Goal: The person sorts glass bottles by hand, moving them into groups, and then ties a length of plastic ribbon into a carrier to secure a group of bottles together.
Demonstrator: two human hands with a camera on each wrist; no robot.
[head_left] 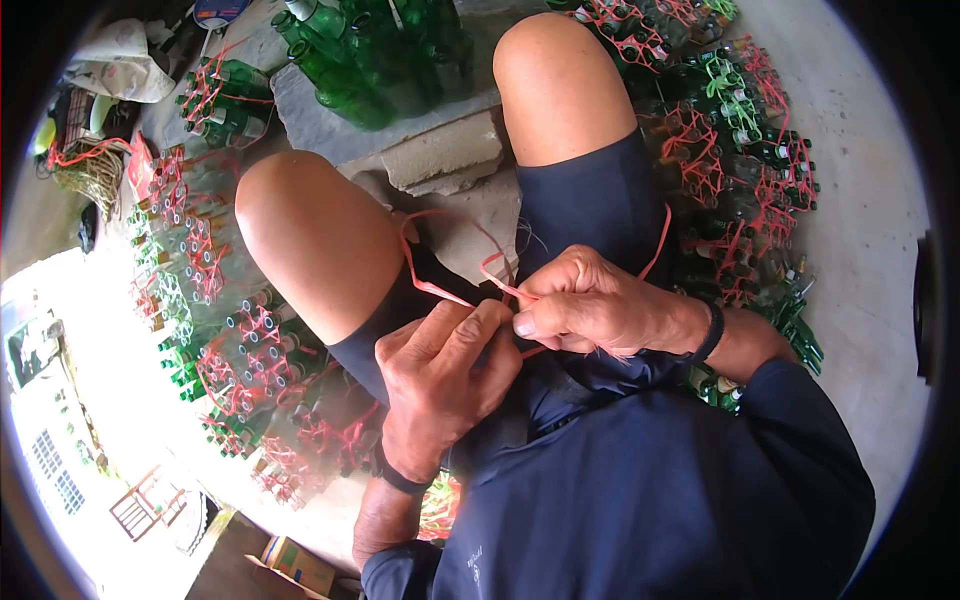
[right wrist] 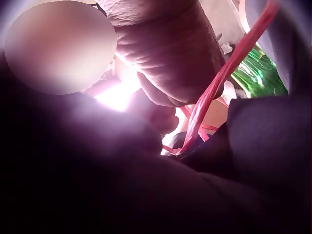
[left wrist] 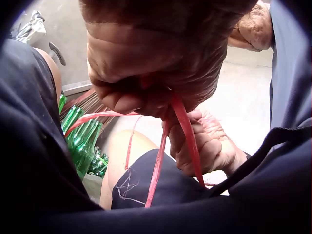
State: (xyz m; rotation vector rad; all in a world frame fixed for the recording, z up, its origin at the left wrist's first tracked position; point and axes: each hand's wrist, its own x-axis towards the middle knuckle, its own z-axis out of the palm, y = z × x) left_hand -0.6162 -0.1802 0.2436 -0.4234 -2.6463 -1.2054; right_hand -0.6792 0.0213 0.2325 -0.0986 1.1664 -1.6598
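Observation:
A thin red plastic string (head_left: 440,288) loops over the person's lap between the two knees. My left hand (head_left: 440,375) and my right hand (head_left: 585,305) meet above the dark shorts, and both pinch the string (left wrist: 187,131) between curled fingers. In the left wrist view the left hand (left wrist: 156,73) grips the strands from above and the right hand (left wrist: 204,144) sits just behind. The right wrist view shows the string (right wrist: 219,80) running up past the right hand's fingers (right wrist: 168,53); the rest is dark cloth.
Bundles of green glass bottles tied with red string (head_left: 245,350) lie on the left, and more bundles (head_left: 740,170) on the right. Loose green bottles (head_left: 375,50) stand on a stone slab (head_left: 440,150) ahead. A cardboard box (head_left: 295,562) sits at the lower left.

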